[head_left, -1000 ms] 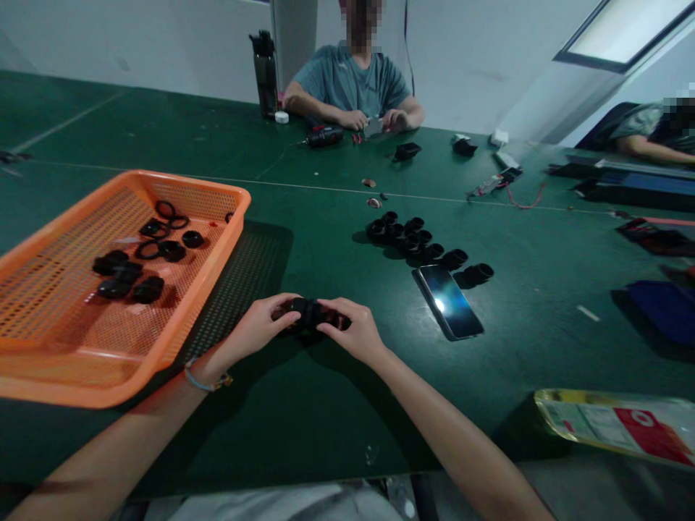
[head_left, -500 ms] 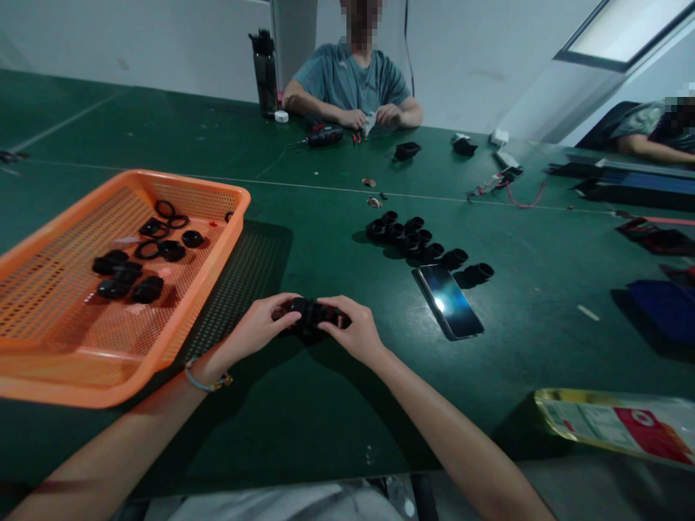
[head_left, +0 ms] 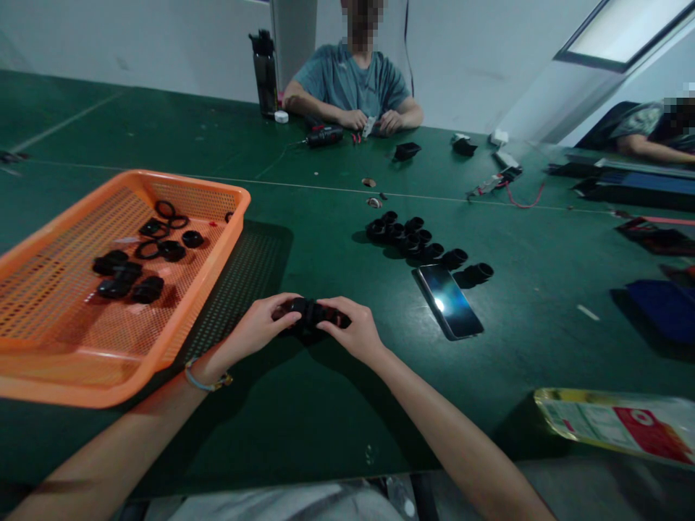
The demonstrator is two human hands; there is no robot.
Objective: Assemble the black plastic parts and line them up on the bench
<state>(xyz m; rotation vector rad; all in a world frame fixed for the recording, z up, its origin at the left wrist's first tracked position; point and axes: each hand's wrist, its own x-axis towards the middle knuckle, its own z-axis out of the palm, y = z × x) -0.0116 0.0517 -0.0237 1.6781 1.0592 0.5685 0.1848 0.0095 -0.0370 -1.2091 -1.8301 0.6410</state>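
Observation:
Just above the green table (head_left: pixel 337 427), both my hands are closed on one black plastic fitting (head_left: pixel 309 312) with a ridged middle. My left hand (head_left: pixel 264 320) pinches its left end between thumb and fingers. Its right end is gripped by my right hand (head_left: pixel 352 327), whose fingers partly cover it. To the left stands an orange perforated basket (head_left: pixel 209 289), where several black fittings (head_left: pixel 148 289) and black rings (head_left: pixel 165 209) lie. Beyond my right hand, a group of black pipe pieces (head_left: pixel 413 241) stands on the table.
A phone (head_left: pixel 449 300) lies right of my hands. Near the front right edge is a clear-and-red package (head_left: pixel 624 427). Across the table, a person in a teal shirt (head_left: pixel 352 79) handles a small pale part beside a power drill (head_left: pixel 324 136) and a dark bottle (head_left: pixel 265 76).
My hands and the fitting stay almost in the same spot. Across the table, the other person's hands have shifted slightly around the pale part.

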